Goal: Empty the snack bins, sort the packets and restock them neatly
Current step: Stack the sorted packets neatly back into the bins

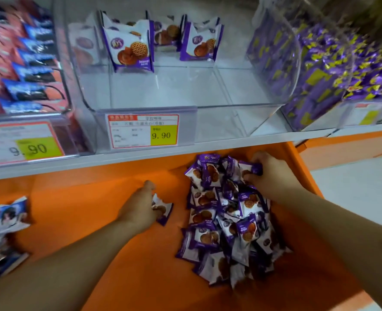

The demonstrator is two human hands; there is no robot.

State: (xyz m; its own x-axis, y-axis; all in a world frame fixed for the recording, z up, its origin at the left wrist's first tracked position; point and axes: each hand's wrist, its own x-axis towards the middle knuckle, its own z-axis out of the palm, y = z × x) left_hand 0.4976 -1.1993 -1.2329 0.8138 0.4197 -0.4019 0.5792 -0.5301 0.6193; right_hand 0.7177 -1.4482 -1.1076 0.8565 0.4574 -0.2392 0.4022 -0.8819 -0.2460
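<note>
The snack bin (185, 90), a clear acrylic one on the white shelf (118, 157), is nearly empty: only a few waffle packets (131, 50) stand upright in a row against its back wall, and the front of the bin is bare behind the price tag (143, 130). Most of its stock lies as a loose heap of purple-and-white packets (225, 221) on the orange ledge (84, 198) below the shelf, toward the ledge's right edge. The right hand (268, 173) reaches into the far end of the heap, its grip clenched round one packet. The left hand (140, 207) rests near the middle of the ledge, its grip pinching a single packet (163, 209) that lies just left of the heap. A second small heap of blue packets (8, 218) sits at the ledge's left edge. Judging by this, emptying is done for this bin and restocking has only begun; nearly the whole heap has yet to be squared up and stood in rows. The neighbouring bins on either side look full and untouched
</note>
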